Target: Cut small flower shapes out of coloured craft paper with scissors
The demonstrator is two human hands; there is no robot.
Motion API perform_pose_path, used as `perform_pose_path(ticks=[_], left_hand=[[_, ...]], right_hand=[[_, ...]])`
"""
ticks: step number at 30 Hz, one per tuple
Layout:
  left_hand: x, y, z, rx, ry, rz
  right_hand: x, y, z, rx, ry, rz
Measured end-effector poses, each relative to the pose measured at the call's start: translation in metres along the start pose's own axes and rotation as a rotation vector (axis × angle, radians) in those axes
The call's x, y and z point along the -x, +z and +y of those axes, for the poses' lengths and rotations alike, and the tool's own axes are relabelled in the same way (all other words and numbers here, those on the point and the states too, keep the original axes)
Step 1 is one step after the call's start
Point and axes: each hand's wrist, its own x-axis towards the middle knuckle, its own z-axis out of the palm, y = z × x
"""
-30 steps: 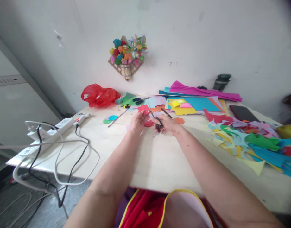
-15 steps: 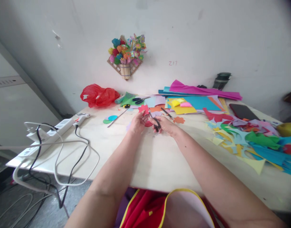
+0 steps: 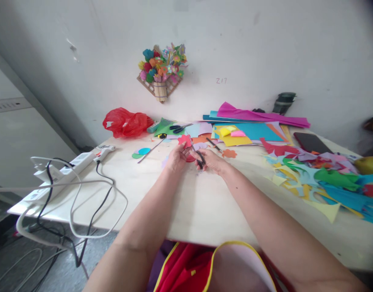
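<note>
My left hand (image 3: 178, 157) pinches a red paper flower (image 3: 184, 140) with a scalloped edge, raised a little over the table. Around the black handles of a pair of scissors (image 3: 201, 159) my right hand (image 3: 213, 161) is closed, and the blades point up at the flower's right edge. Whether the blades are apart is too small to make out. Another bit of red paper (image 3: 190, 158) shows between the hands. Just right of them lie an orange paper flower (image 3: 229, 153) and a dark pencil (image 3: 213, 144).
Colourful paper scraps (image 3: 308, 178) cover the right side, near a phone (image 3: 311, 143). Stacked paper sheets (image 3: 259, 132), a second pair of scissors (image 3: 177, 128) and a red plastic bag (image 3: 123, 122) lie toward the wall. A power strip (image 3: 64, 172) with loose cables occupies the left edge.
Hardly anything differs. Both hands keep their place, with the red flower and the scissors held as before.
</note>
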Motion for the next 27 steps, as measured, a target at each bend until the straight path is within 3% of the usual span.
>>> perform_pose_path(ticks=[27], left_hand=[[0.0008,0.0012,0.0,0.003,0.021,-0.002]], right_hand=[[-0.0036,0.0002,0.0054,-0.024,-0.043,-0.024]])
